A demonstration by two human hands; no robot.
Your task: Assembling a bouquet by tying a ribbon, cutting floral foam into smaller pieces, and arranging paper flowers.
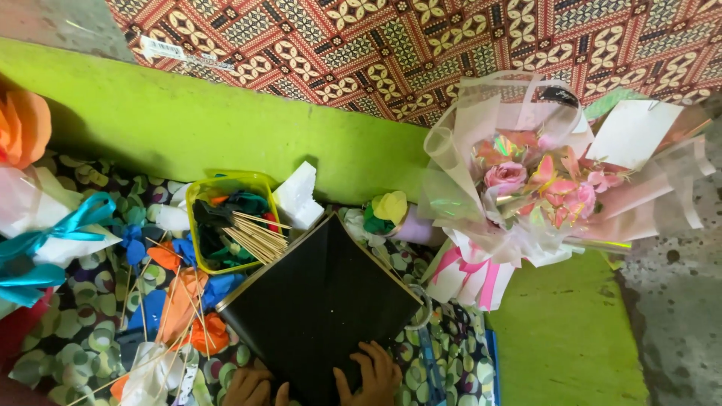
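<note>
Head view shows both our hands at the bottom edge, resting on the near corner of a large square sheet of black paper (320, 301) that lies tilted like a diamond on the dotted floor cloth (75, 331). Our left hand (252, 387) lies with its fingers close together and curled; our right hand (372, 374) has its fingers slightly spread and pressed flat on the sheet, pinching nothing that we can see. We judge the step in hand to be steadying or smoothing the sheet, and a next move would call for a firm hold on this near corner. We count one black sheet, one yellow plastic tub (226, 218) holding a bundle of thin wooden skewers (256, 234) too many to count, one wrapped bouquet of pink paper flowers (526, 188), one teal ribbon bow (56, 237), and several scattered orange and blue cloth pieces.
</note>
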